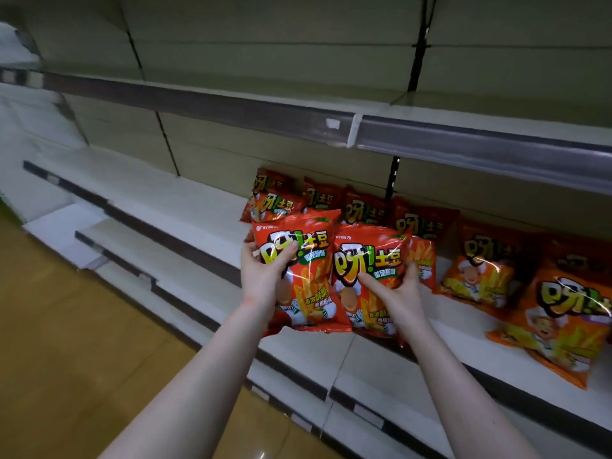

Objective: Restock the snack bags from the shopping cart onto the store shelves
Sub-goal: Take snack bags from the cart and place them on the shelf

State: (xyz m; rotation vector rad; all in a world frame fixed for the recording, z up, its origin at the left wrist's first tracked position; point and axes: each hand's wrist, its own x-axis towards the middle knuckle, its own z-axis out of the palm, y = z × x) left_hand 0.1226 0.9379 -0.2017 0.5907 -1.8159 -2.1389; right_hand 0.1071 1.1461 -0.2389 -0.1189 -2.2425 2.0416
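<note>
Thumb of left hand clamps one red snack bag, right hand pinches second bag beside it, both over white shelf, seemingly touching shelved bags.

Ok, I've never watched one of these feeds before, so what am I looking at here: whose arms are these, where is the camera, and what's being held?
There is no machine here. The two bare arms belong to a person, and the single picture comes from a wide-angle camera worn on their head, looking forward and down. That lens is why the shelves seem to bend at the edges.

The left hand holds a red snack bag, thumb on its front. The right hand holds a second red snack bag, with a finger laid across its front. Each grip is closed on its own bag.

Both bags are held up in front of the white shelf. On it, more red bags lean at the back, and orange bags lie to the right. The shopping cart is out of view.
</note>
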